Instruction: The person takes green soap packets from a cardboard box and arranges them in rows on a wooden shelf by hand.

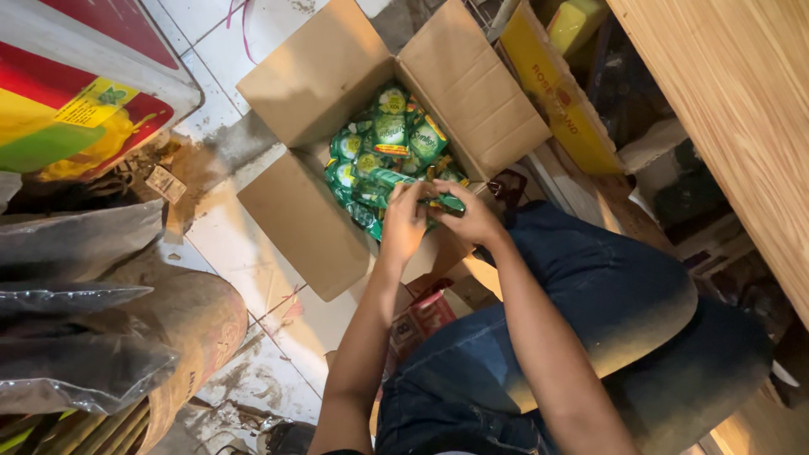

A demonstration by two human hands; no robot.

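An open cardboard box (295,211) sits on the floor with its flaps spread, filled with several small green packets (383,143). Both my hands are over the box's near edge. My left hand (404,221) and my right hand (468,215) together grip a strip of green packets (425,195) held between them, just above the pile. My knees in blue jeans (590,286) are folded beside the box.
A wooden shelf edge (742,109) runs down the right. A yellow carton (565,93) stands behind the box. Grey plastic bags (76,295) and a brown sack (202,320) lie at the left on a dirty tiled floor (253,253). A red and yellow container (76,93) is at top left.
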